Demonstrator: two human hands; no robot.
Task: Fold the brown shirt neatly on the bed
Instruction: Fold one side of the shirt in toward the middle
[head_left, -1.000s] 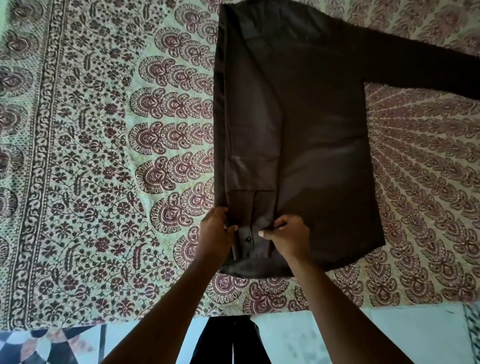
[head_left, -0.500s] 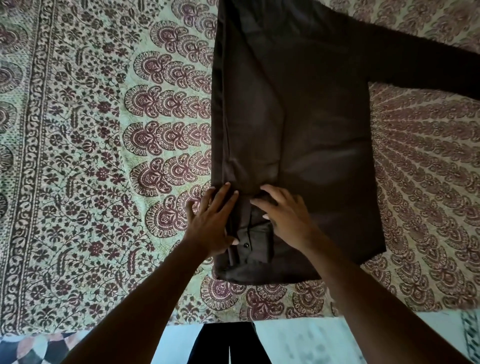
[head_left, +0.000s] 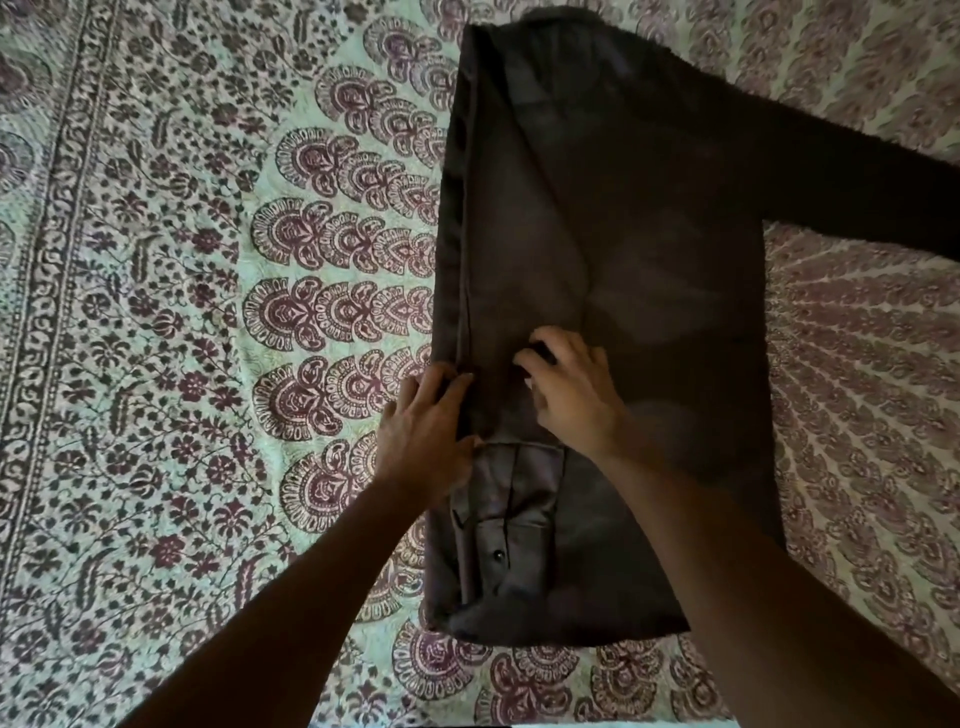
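Observation:
The brown shirt (head_left: 649, 270) lies flat on the patterned bedspread (head_left: 182, 312). Its left side is folded inward, with that sleeve laid down along the fold and its buttoned cuff (head_left: 506, 525) near the hem. The other sleeve (head_left: 857, 187) stretches out to the right. My left hand (head_left: 423, 441) rests on the folded left edge with fingers extended. My right hand (head_left: 569, 395) presses on the folded sleeve just above the cuff, fingers slightly bent on the cloth.
The bedspread (head_left: 857, 415) with its maroon floral print covers the whole bed around the shirt. The bed's near edge runs along the bottom of the view.
Both hands have slid up from the cuff near the hem to the sleeve above it. The pinch on the cuff has given way to flat pressing.

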